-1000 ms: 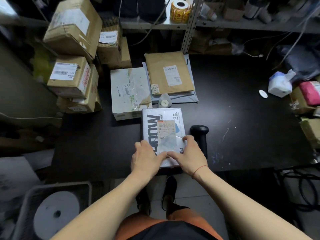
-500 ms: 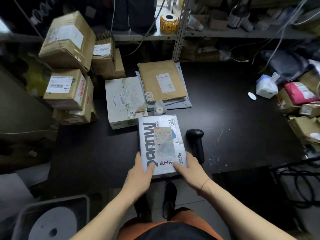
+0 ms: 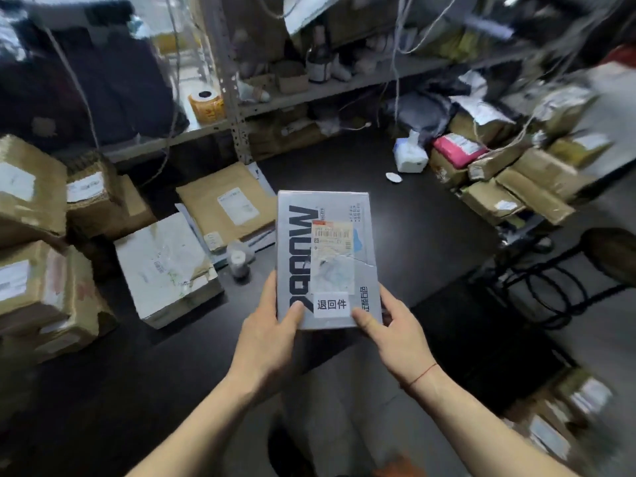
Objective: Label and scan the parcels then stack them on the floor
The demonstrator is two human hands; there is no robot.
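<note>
Both hands are gripping the flat grey cardboard parcel (image 3: 327,256) with large dark lettering by its near end, holding it over the near edge of the black table (image 3: 395,228). The left hand (image 3: 272,339) is clamping the near left corner and the right hand (image 3: 395,335) the near right corner, thumbs lying on the top face either side of a white rectangular label (image 3: 331,304). A white flat box (image 3: 165,266) is sitting towards the table's left edge
</note>
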